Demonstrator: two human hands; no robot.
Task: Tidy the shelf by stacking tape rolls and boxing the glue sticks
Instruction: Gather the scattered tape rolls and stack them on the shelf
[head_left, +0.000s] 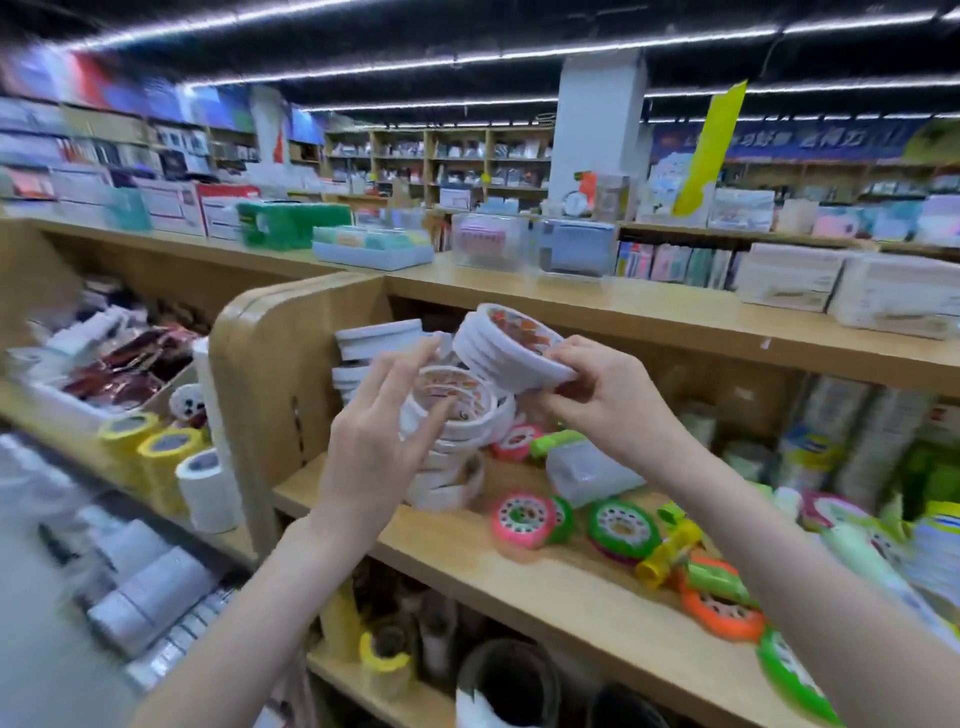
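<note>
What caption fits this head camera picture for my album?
Right hand lifts a pack of white tape rolls above the stack beside the open left hand.

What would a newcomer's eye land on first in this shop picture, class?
First, the right hand pinching a tilted pack of white tape rolls above the leaning white stack, beside the open left hand. Next, the neon pink and green rolls scattered along the wooden shelf.

The right hand (597, 395) pinches a tilted bundle of white tape rolls (506, 345) above the wooden shelf (467, 551) — the left hand (374, 441), fingers straight, touches a leaning stack of white rolls (452, 441). Pink and green tape rolls (535, 519) lie loose beside a small clear plastic box (587, 467).
</note>
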